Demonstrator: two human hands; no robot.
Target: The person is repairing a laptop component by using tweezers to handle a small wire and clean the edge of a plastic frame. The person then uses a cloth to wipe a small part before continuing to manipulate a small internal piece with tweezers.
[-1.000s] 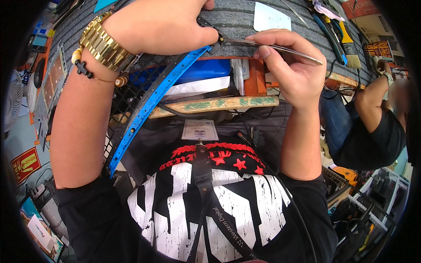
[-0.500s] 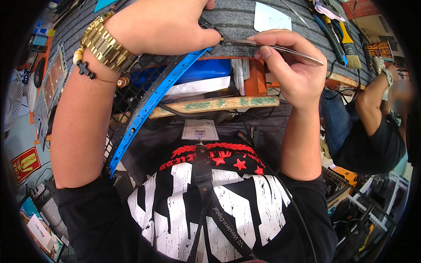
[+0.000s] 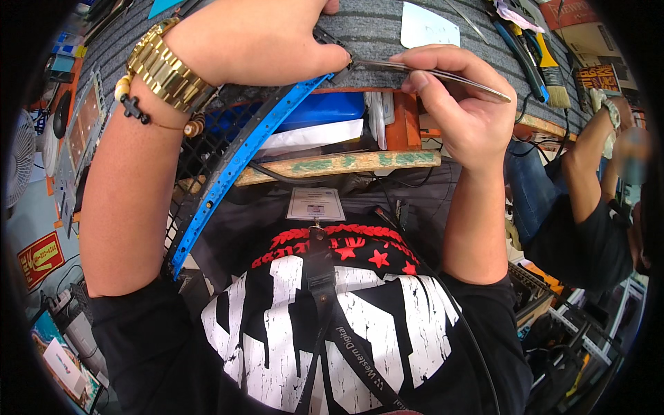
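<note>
My left hand (image 3: 256,43) lies over the upper end of a long black frame with a blue edge strip (image 3: 257,140) and black mesh along its left side. Its thumb presses at the frame's top corner; the other fingers are mostly hidden. Between the thumb and fingers of my right hand (image 3: 462,114) is a pair of thin metal tweezers (image 3: 478,88). The tweezers' tips point left and meet the corner beside my left thumb. Whether the tips hold some small part is too small to tell. The frame slants down toward my left elbow.
The bench has a ridged grey mat (image 3: 377,31) with a white card (image 3: 429,28) on it. A yellow-handled brush (image 3: 551,72) and pliers-like blue tools lie at right. Below is an open shelf with a blue case (image 3: 325,111). A co-worker (image 3: 584,207) sits at right.
My hands, the frame and the tweezers stay almost in place, the tweezers shifting only very slightly. At right, the co-worker's arms and body have moved.
</note>
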